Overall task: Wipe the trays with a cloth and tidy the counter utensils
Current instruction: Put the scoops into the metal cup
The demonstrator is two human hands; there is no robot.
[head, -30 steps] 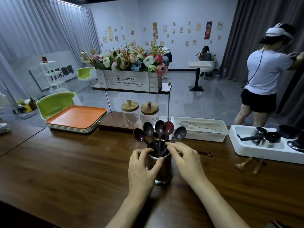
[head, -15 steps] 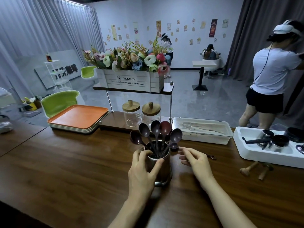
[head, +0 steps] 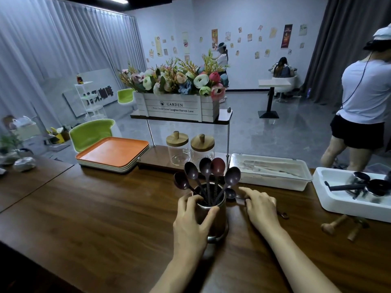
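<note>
— By what is the metal cup [head: 220,220] held?
— It is gripped by the left hand [head: 190,225], with five spoons [head: 218,167] stood in it.
— And the right hand [head: 261,210]?
— It is laid on a loose spoon [head: 230,193] just right of the cup; whether that spoon is pinched cannot be told. The trays [head: 114,154] are stacked well left of the cup.

Your left hand [head: 190,225] grips the metal cup [head: 218,223] on the bench [head: 105,218], thumb and fingers curled round its rim. Five dark spoons [head: 206,169] stand in it, bowls up. Just right of the cup, your right hand [head: 261,208] rests with fingers spread over the handle of a loose spoon [head: 230,193] lying flat. The orange trays [head: 114,152] are stacked well beyond your left hand, to its left.
</note>
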